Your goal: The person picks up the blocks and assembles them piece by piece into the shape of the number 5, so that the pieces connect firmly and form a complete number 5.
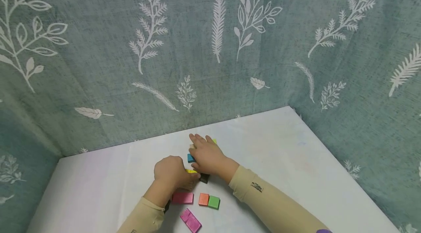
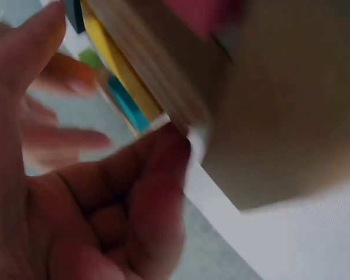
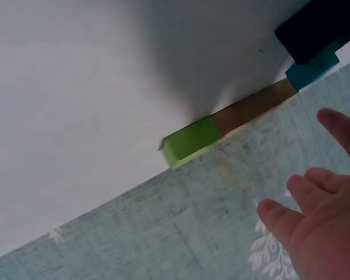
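My left hand (image 1: 171, 172) grips a plain wooden block (image 2: 157, 64), curled fingers at one end. Right beside that block lies a yellow block (image 2: 119, 64), mostly covered by the hands in the head view. Spread above the row of blocks is my right hand (image 1: 208, 156), its fingers fairly straight. Around and under it show a blue block (image 1: 190, 158), a dark block (image 1: 204, 178), a light wooden block (image 3: 256, 108) and a lime green block (image 3: 192, 143). In the right wrist view the blue, wooden and lime ones form a line.
Nearer the body lie a pink block (image 1: 182, 198), an orange block (image 1: 204, 199) beside a green block (image 1: 214, 202), and magenta blocks (image 1: 191, 220) set at an angle. The white table (image 1: 279, 152) meets a leaf-patterned green cloth (image 1: 197, 42) behind.
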The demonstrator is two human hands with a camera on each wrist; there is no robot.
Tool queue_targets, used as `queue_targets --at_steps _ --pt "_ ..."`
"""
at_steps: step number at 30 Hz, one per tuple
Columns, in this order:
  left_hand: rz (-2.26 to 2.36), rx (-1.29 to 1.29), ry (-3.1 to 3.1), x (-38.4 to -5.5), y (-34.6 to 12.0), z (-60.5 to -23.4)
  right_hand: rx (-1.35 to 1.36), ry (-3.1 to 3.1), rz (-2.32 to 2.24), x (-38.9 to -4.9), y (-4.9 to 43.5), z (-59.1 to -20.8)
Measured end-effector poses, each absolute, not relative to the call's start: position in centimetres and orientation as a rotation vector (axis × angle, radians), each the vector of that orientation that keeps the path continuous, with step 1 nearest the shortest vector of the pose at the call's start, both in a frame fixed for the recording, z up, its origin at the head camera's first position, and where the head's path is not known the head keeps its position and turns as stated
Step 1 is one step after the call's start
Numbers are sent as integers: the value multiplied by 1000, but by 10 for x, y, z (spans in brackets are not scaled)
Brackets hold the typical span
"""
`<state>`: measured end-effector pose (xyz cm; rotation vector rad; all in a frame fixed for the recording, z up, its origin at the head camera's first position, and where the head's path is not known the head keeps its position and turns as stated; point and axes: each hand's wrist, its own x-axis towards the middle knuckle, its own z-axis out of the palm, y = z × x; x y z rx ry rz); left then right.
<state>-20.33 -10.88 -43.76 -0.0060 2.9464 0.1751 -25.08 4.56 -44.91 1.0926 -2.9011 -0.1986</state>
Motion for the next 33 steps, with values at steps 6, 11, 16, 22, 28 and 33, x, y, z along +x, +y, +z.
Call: queue_targets --at_steps 6,11,16,22,28,33 --pt "166 -34 2942 -196 -100 -440 1050 -2943 -328 -260 26 -459" --pt "210 -26 2901 -195 -101 -438 1108 -2909 -263 -256 29 -454" --pt "209 34 2931 -198 -99 -435 1047 -2932 -25 -246 72 -435" --pt "155 148 3086 -215 -116 -438 870 -3016 71 -244 127 -434" --pt "49 272 3095 -241 -141 -440 755 -3067 69 -248 158 -441" --pt "127 277 3041 -254 -150 -442 733 -3096 115 -254 173 -443"
